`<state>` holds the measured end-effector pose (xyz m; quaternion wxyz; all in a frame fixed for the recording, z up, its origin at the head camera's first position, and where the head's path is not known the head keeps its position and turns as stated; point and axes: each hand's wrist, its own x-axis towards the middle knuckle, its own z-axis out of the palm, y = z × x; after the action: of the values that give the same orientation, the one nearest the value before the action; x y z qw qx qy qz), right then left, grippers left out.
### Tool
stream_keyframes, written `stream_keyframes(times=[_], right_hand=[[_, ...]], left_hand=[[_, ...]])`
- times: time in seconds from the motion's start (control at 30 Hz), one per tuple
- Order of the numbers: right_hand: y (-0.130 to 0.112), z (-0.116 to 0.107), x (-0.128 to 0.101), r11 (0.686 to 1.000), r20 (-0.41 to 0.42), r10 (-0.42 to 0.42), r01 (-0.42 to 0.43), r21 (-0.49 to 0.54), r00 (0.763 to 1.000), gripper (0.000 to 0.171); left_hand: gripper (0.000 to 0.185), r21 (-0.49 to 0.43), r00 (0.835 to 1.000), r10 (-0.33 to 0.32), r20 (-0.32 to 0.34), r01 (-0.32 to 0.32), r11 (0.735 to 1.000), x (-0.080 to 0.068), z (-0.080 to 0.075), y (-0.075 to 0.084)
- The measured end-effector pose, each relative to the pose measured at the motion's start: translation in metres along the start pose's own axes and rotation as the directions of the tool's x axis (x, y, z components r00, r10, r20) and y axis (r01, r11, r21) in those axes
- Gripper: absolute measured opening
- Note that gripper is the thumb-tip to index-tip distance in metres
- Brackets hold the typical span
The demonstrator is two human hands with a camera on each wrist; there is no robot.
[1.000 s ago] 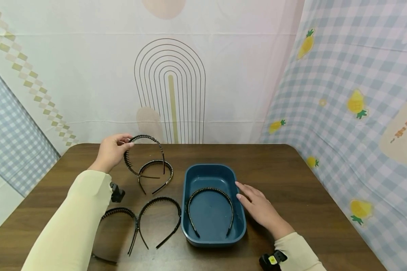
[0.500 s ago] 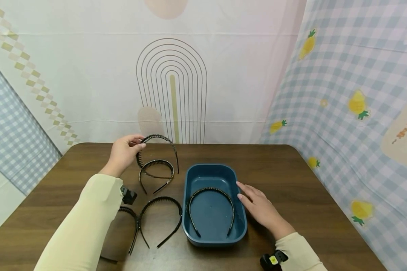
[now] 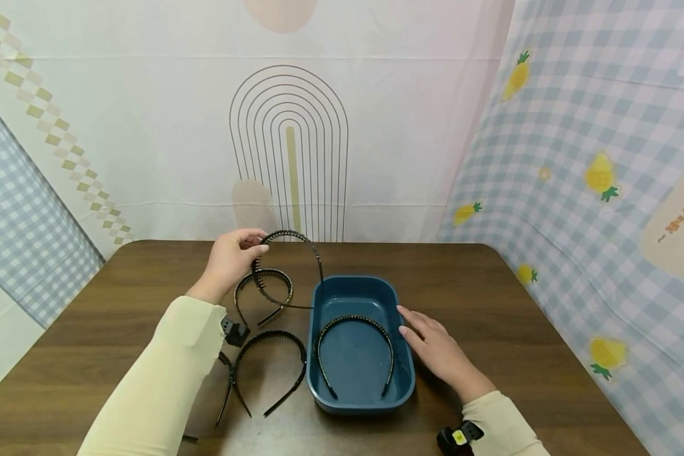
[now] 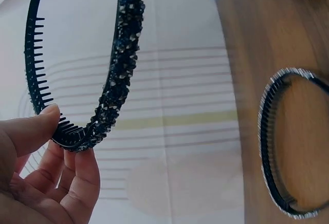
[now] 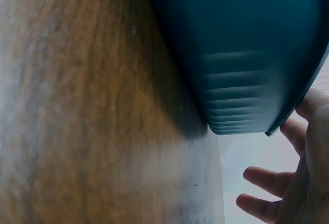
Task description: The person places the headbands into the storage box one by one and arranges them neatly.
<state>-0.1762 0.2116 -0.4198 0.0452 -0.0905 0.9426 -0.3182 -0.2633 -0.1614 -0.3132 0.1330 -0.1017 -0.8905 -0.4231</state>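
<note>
Pinched between the thumb and fingers of my left hand (image 3: 228,265) is a toothed black headband (image 3: 302,236), held up over the table. Dark glittering stones cover its outer side, and its lower end overlaps the left rim of a blue plastic basin (image 3: 356,383) in the head view. Inside that basin lies another headband (image 3: 350,318). My right hand (image 3: 440,353) rests at the basin's right rim, fingers extended; the right wrist view has its fingertips (image 5: 293,130) right at the edge. Below my left hand a headband (image 4: 264,131) with a pale sparkling edge lies on the table.
Left of the basin, a black headband (image 3: 270,334) lies on the brown wooden table (image 3: 479,304), crossing another headband (image 3: 225,396) partly hidden by my left sleeve (image 3: 159,380). A patterned cloth (image 3: 399,158) hangs behind the table's far edge.
My left hand has carried the headband rightward, from above the left back of the table to the basin's left rim. My right hand and the basin stay where they were.
</note>
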Motion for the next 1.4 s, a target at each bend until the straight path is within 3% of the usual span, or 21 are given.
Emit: stream_keyframes(times=[0.47, 1.03, 1.4], right_hand=[[0.001, 0.001, 0.000, 1.000, -0.002, 0.009, -0.009, 0.005, 1.000, 0.064], [0.000, 0.001, 0.000, 1.000, 0.000, 0.017, -0.017, 0.010, 1.000, 0.065], [0.000, 0.002, 0.001, 1.000, -0.001, 0.012, -0.012, 0.016, 1.000, 0.063]], left_hand=[[0.024, -0.061, 0.999, -0.038, 0.034, 0.040, 0.997, -0.007, 0.022, 0.027], [0.024, -0.024, 0.990, -0.053, 0.128, 0.056, 0.998, -0.017, 0.048, 0.051], [0.023, 0.040, 0.976, -0.023, 0.216, 0.015, 0.999, -0.018, 0.067, 0.067]])
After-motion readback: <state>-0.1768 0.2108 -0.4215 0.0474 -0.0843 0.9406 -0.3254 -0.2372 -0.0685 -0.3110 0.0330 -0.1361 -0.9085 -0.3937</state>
